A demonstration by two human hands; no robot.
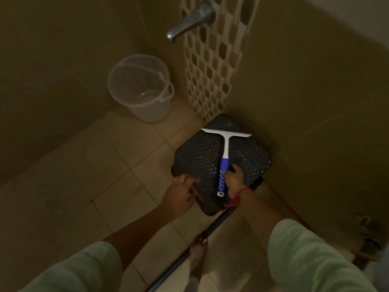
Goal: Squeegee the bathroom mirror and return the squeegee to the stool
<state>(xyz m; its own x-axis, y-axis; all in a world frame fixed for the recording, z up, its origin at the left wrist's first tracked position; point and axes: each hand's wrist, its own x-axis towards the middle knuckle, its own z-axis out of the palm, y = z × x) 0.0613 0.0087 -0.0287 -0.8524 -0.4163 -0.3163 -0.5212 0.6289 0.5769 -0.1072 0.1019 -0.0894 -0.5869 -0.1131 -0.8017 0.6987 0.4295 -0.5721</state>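
**Squeegee on the stool in a dim tiled bathroom corner**

A dark plastic stool [202, 163] with a dimpled, woven-look top stands on the beige floor tiles [84, 175], pushed into the corner where two tan walls meet. A strip of brown-and-cream mosaic tile [210, 66] runs down one wall to the stool's far corner, and a chrome tap [189, 22] juts from the wall above. Well to the left of the stool, near the wall, a clear plastic bucket [140, 87] stands upright.

The squeegee [224, 157] lies flat on the stool top, its white blade across the far edge and its blue-and-white handle reaching back toward the near edge. The right hand [234, 180], a red thread at its wrist, lies against the handle's right side with fingers curled loosely; in this low light I cannot tell whether it actually grips the handle. The left hand [181, 192] is partly open, fingers resting at the stool's near-left edge, holding nothing. Pale green sleeves cover both upper arms, and a bare foot [199, 253] stands beside a dark floor strip [189, 247].
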